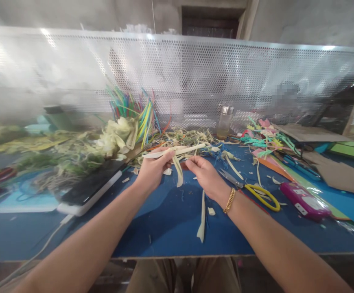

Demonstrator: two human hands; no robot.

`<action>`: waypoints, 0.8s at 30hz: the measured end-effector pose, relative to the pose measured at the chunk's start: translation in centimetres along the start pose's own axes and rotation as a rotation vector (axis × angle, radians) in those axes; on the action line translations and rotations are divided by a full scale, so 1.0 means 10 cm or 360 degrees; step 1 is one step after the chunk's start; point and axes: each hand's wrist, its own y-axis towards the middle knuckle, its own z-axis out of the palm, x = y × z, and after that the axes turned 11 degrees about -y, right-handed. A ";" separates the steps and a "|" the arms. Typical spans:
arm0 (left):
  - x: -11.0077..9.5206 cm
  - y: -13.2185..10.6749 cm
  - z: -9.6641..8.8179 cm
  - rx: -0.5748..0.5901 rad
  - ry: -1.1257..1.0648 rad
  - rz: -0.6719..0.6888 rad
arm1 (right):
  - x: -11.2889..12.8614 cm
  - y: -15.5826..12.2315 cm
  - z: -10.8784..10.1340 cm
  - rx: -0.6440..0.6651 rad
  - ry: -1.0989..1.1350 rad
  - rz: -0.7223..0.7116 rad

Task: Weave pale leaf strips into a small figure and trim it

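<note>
L hand over mid blue counter, fingers closed on pale strips, held up w/ one end hanging. R hand just right of them, thumb & fingertips nearly tgthr, can't tell if gripping anything. Yellow-handled scissors just right of R hand, loose strip on near side, pale bundle far L

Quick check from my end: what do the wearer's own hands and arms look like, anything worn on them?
The left hand and right hand are ungloved, and no sleeves show. The right has a gold-coloured, chain-link bracelet at the wrist; none shows on the left.
</note>
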 end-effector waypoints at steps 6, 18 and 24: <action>0.01 0.00 -0.02 0.0048 0.0073 -0.0081 | -0.09 0.01 0.02 0.0053 -0.0095 -0.0041; 0.00 0.02 -0.04 0.0027 0.0114 -0.0043 | -0.06 0.02 -0.02 -0.0130 -0.0200 -0.0109; 0.01 0.06 -0.04 -0.0108 0.0017 -0.0034 | 0.06 -0.07 -0.04 -0.0324 -0.0754 -0.0686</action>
